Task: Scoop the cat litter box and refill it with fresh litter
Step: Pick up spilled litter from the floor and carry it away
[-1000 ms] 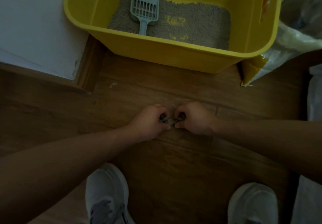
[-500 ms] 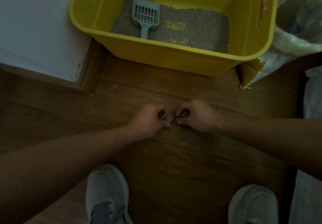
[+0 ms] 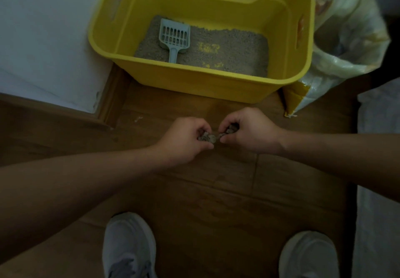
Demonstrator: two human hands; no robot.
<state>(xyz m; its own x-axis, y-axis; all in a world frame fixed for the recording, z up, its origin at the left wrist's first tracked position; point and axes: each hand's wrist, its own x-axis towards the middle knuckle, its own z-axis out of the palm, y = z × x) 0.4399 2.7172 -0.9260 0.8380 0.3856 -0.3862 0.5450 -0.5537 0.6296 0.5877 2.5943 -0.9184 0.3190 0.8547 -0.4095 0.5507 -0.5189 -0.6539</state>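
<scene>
A yellow litter box (image 3: 194, 81) stands on the wooden floor, with a thin layer of grey litter (image 3: 229, 48) over its bottom. A pale blue slotted scoop (image 3: 174, 37) lies in the litter at the left, handle toward me. In front of the box, my left hand (image 3: 186, 139) and my right hand (image 3: 249, 133) are held close together just above the floor. Each curls its fingers round small grey litter clumps (image 3: 207, 137), and further clumps (image 3: 231, 129) show between the right hand's fingers.
A crumpled plastic bag with a yellow corner (image 3: 337, 46) leans against the box's right side. A white wall (image 3: 43, 40) and wooden skirting (image 3: 108, 104) are at the left. A white cloth (image 3: 381, 169) lies at the right. My two white shoes (image 3: 129, 247) are at the bottom.
The view has tilted so more of the box's far side shows. Both hands stay together over the floor, still holding the clumps, with the right hand's fingers slightly raised.
</scene>
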